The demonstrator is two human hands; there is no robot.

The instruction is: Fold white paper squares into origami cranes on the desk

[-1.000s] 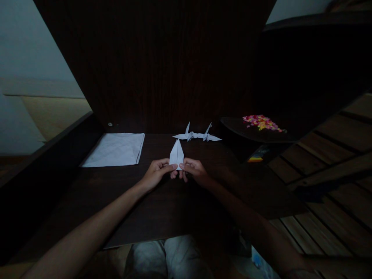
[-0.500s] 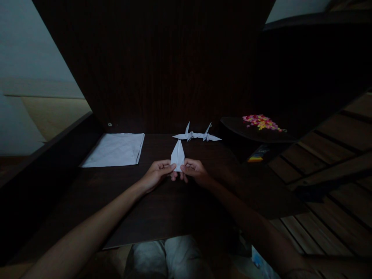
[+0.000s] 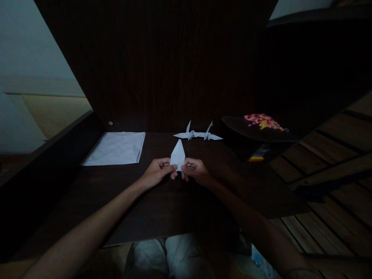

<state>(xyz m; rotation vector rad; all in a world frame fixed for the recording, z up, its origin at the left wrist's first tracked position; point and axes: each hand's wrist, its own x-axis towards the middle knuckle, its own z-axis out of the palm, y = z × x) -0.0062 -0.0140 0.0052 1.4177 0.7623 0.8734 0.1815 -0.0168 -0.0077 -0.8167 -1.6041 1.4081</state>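
Observation:
A piece of white paper [image 3: 178, 153], folded to a narrow kite shape with its point away from me, is held between both hands over the dark desk. My left hand [image 3: 159, 171] pinches its lower left edge, thumb on top and fingers curled beneath. At the lower right edge, my right hand [image 3: 196, 170] grips it the same way. A crease runs down the paper's middle from the tip. Just beyond the tip, two white paper cranes [image 3: 198, 135] stand side by side, their pointed ends upright.
White paper sheets [image 3: 116, 148] lie stacked at the left of the desk [image 3: 139, 209], near its raised side panel [image 3: 46, 145]. On a dark corner shelf [image 3: 232, 123] at the right sits a pile of small pink, red and yellow pieces [image 3: 265, 121]. A dark panel rises behind.
The view has shifted very slightly. Both hands keep their hold on the folded paper, with the thumbs moved only a little along its lower edge.

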